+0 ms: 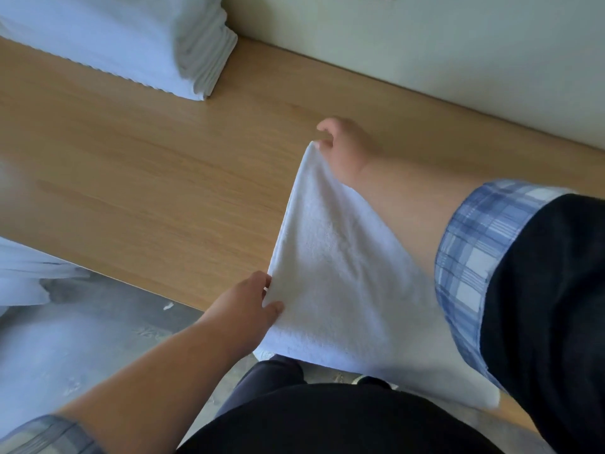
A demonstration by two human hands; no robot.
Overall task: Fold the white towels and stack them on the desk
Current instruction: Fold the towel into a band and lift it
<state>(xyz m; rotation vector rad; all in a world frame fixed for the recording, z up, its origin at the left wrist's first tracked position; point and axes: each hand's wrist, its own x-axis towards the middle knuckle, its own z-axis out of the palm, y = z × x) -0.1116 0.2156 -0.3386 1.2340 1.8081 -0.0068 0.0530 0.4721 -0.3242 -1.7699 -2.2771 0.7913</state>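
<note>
The person stands at the long light-wood desk [147,178], holding a white terry towel [337,276] taut along one edge. The right hand [343,152], out over the desktop, pinches the far corner. The left hand [248,306] pinches the near corner at the desk's front edge, thumb on top. The rest of the cloth sags toward the person's body, partly off the desk. Held so, the edge runs straight, probably ready to lay flat for a fold. A tall stack of folded white towels [131,37] sits far left, well apart, leaving working room.
</note>
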